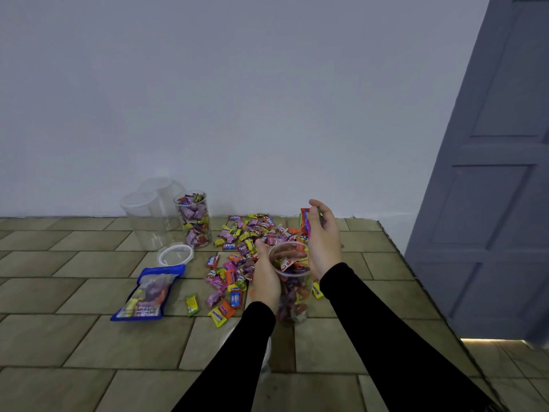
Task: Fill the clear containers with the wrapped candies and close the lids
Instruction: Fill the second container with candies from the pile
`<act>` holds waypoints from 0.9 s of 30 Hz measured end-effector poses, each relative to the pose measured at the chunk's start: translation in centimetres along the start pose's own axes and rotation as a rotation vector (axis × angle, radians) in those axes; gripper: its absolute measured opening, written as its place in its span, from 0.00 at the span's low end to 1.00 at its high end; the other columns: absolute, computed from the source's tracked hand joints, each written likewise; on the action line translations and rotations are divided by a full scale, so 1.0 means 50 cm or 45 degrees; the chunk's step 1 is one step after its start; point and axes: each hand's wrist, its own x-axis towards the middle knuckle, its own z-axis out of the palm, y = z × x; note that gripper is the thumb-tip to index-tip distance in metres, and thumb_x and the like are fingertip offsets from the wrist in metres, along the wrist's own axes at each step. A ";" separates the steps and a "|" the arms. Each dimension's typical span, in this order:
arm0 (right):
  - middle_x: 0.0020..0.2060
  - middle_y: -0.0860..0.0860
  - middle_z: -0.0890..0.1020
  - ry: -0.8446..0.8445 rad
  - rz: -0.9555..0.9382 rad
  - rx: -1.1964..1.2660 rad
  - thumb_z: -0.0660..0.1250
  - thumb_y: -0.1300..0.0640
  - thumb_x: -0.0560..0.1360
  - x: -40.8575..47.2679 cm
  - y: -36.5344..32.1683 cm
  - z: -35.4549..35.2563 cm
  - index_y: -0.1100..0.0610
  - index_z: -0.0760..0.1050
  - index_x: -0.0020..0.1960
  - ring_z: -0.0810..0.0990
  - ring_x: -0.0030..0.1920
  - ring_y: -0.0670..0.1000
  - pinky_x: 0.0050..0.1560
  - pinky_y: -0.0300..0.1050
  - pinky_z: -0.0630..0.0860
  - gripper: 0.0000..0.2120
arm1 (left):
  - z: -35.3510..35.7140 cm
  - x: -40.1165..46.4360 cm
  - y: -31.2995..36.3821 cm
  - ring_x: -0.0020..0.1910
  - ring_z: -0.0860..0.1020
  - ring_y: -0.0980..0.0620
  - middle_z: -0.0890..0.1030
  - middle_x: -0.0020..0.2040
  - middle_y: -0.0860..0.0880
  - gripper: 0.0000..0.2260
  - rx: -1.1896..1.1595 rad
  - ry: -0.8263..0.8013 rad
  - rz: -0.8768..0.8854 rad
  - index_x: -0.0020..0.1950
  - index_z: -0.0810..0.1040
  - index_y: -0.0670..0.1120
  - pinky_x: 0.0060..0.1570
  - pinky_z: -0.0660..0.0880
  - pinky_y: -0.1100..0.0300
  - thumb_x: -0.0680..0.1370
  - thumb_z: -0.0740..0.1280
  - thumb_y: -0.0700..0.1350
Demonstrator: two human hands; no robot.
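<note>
Jar point(292, 288) sits on the tiled floor point(74, 337) betw. both hands, mouth open, roughly 3/4 full; its lower part is blurred thru the plastic and partly hidden by the left hand point(266, 279), which grips its side w/ fingers curled round it. Right hand point(323, 242) hovers just above and beside the rim, fingers curled on a few wrapped candies point(306, 223), orange and purple; exact count hard to tell. Behind the jar, the loose candy pile point(252, 233) is spread over the floor, partly blocked by hands and jar. Smth pale lies under the left sleeve point(237, 352), can't make out what. To the left by the wall: a full jar point(194, 221) w/o lid, plus two empty jars point(148, 221), one behind the other, edges faint vs. the wall. A lid point(176, 254) lies flat in front of them, touching the top of a blue candy bag point(148, 292). Grey door point(499, 173) at right, cut off by frame edge.
</note>
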 end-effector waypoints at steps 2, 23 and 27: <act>0.47 0.45 0.75 -0.060 0.016 -0.029 0.57 0.54 0.82 0.000 -0.006 0.001 0.50 0.74 0.57 0.73 0.41 0.39 0.38 0.27 0.71 0.08 | 0.003 0.004 -0.004 0.47 0.83 0.45 0.85 0.44 0.41 0.37 0.018 0.021 0.032 0.44 0.85 0.45 0.54 0.78 0.52 0.80 0.43 0.65; 0.47 0.51 0.77 -0.311 -0.007 -0.239 0.61 0.52 0.80 -0.009 -0.014 -0.011 0.46 0.77 0.50 0.77 0.43 0.52 0.37 0.41 0.77 0.06 | -0.007 0.027 -0.035 0.54 0.81 0.42 0.85 0.48 0.42 0.37 0.016 0.069 0.046 0.47 0.86 0.49 0.66 0.70 0.41 0.72 0.50 0.76; 0.45 0.54 0.75 -0.310 0.028 -0.208 0.62 0.52 0.80 -0.006 -0.012 -0.013 0.46 0.77 0.50 0.75 0.38 0.51 0.31 0.40 0.76 0.06 | -0.010 0.029 -0.039 0.55 0.81 0.40 0.84 0.50 0.39 0.39 0.000 0.009 0.034 0.50 0.85 0.46 0.66 0.70 0.40 0.69 0.52 0.77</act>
